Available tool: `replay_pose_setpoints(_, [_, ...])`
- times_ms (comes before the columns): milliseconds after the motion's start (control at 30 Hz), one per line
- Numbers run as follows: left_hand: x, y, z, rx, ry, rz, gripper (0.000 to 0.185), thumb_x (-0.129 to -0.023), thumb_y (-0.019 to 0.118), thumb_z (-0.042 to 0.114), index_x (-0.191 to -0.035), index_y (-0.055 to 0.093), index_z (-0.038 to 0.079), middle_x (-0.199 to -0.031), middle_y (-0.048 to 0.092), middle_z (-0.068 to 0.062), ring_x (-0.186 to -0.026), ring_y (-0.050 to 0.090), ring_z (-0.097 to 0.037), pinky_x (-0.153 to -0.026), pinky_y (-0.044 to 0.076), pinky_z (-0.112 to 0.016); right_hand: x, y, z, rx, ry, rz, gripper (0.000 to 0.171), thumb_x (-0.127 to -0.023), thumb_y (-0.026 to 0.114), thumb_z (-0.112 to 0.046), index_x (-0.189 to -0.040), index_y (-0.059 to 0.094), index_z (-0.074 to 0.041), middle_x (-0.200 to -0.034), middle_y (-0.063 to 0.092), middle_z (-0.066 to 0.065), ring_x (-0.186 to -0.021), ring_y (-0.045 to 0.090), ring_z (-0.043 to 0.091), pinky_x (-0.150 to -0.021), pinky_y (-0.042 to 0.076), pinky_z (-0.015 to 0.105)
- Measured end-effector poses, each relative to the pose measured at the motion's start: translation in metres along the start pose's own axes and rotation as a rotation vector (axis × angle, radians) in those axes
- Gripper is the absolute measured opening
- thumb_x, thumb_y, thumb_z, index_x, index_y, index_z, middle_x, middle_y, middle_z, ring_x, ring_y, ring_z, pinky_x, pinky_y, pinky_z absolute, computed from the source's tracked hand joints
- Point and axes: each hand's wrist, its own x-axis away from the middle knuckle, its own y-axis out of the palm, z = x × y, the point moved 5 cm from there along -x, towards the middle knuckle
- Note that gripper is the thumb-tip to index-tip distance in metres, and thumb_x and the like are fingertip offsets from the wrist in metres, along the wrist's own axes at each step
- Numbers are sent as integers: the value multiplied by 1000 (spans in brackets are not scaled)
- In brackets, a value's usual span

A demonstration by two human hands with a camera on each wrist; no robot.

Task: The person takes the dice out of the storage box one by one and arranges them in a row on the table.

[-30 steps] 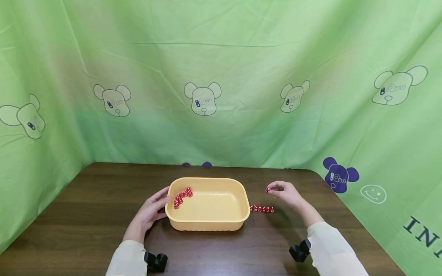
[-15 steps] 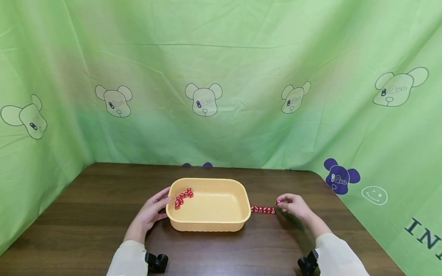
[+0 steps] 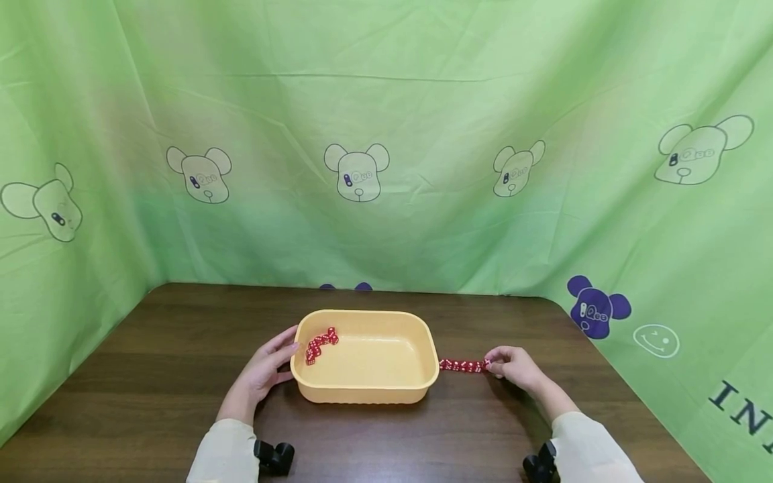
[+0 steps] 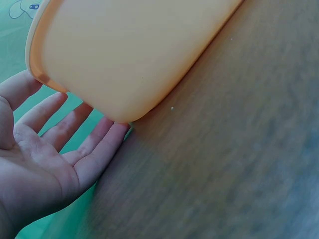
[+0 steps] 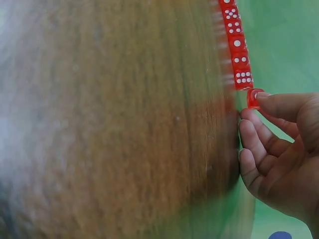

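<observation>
A yellow plastic tub (image 3: 365, 386) sits mid-table, with several red dice (image 3: 319, 343) in its far left corner. My left hand (image 3: 266, 365) rests open against the tub's left wall (image 4: 124, 64), fingers straight. On the table right of the tub lies a row of red dice (image 3: 461, 365) (image 5: 235, 45). My right hand (image 3: 510, 363) pinches one red die (image 5: 253, 97) between thumb and fingertip and holds it at the right end of that row, low on the table.
The dark wooden table (image 3: 151, 376) is walled by a green cloth with bear prints (image 3: 356, 171) at the back and both sides. Black wrist camera mounts (image 3: 274, 456) show near the front edge.
My right hand came down and toward me with the die, from above the table to the right end of the row. The left hand and tub stayed still.
</observation>
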Motion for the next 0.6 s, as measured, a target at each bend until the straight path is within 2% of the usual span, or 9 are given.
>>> replay_pose_setpoints(600, [0,1,1,8,10,-13,49,-87,50,12,-133,33,9,-130,34,-17,-108,42,-29,-75,43,-42,-2,4,3,52,-21,0,11,-73,58,7,-83,56,11,-63,50,3,-57,46,14,-51,40,25])
